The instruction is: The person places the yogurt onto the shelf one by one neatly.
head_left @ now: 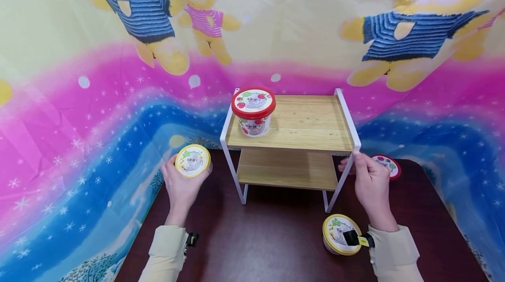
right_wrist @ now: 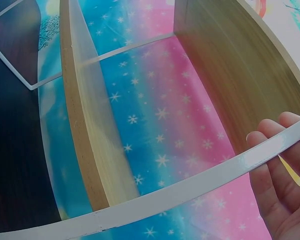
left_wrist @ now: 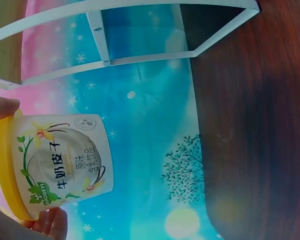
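Note:
My left hand [head_left: 183, 185] holds a round paper tub with a yellow lid [head_left: 193, 160], raised left of a small two-tier shelf rack [head_left: 311, 119]. In the left wrist view the tub [left_wrist: 65, 162] lies sideways, its printed white wall showing, with fingers at the lid's edge. My right hand [head_left: 372, 181] grips the rack's white right front leg near the top board. The right wrist view shows the fingers [right_wrist: 270, 131] passing behind the white metal bar [right_wrist: 190, 185]. A red-lidded tub [head_left: 254, 126] stands on the left of the top board.
Another yellow-lidded tub [head_left: 341, 234] stands on the dark table [head_left: 276, 233] at front right, partly covered by the right wrist strap. Behind the right hand is a tub with a dark red lid [head_left: 388, 167]. A printed bear curtain [head_left: 292, 27] hangs close behind the rack.

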`<state>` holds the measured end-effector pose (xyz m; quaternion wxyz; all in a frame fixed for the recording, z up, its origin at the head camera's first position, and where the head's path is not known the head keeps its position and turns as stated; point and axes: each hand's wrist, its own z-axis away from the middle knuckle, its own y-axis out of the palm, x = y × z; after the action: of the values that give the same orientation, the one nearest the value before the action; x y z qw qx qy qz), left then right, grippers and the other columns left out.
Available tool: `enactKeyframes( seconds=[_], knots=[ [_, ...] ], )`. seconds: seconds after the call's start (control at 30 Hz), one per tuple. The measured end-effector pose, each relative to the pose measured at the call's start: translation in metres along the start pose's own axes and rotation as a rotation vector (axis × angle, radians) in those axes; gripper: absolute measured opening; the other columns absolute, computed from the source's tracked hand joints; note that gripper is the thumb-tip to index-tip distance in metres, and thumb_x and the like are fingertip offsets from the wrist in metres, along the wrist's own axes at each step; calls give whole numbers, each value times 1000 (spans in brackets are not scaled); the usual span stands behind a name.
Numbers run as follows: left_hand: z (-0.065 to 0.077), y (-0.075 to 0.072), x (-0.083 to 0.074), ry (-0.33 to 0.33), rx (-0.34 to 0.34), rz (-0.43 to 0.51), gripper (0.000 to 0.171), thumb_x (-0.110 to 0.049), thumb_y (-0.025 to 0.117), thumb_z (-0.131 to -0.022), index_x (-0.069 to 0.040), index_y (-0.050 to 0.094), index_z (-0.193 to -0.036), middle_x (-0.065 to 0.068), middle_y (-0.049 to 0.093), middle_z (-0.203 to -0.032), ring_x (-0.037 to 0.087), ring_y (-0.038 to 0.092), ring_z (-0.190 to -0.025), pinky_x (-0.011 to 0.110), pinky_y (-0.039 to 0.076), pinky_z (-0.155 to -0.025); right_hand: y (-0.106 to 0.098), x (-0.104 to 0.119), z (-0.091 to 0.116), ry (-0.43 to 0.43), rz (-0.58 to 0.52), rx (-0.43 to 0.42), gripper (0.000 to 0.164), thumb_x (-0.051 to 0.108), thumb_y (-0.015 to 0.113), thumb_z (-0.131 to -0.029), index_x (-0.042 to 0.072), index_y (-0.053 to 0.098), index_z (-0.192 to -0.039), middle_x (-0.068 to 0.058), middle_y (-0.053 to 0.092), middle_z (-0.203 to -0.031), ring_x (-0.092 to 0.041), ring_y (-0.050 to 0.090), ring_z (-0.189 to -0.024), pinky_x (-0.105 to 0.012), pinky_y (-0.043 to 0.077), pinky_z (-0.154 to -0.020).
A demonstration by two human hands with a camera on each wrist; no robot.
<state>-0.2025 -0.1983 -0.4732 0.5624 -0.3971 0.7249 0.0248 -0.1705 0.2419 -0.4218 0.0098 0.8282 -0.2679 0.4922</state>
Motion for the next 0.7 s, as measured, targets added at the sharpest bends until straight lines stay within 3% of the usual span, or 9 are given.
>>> enactKeyframes(
  seconds=[0.4, 0.7],
  knots=[
    [9, -10, -18, 15, 39, -42, 103, -47, 95, -63, -7, 42, -141, 9, 43, -131, 25, 44, -117, 52, 46, -92, 1, 1, 1, 1, 13, -3, 36, 23, 51, -109, -1, 76, -100, -3, 74, -85, -3, 70, -76, -14, 53, -71],
    [24, -20, -36, 13, 68, -41, 102, -48, 94, -65, -9, 41, -142, 7, 44, -131, 24, 44, -118, 52, 49, -89, 1, 0, 0, -5, 12, -8, 36, 22, 51, -109, -1, 77, -100, 2, 74, -84, -3, 70, -76, -14, 53, -72]
  ],
)
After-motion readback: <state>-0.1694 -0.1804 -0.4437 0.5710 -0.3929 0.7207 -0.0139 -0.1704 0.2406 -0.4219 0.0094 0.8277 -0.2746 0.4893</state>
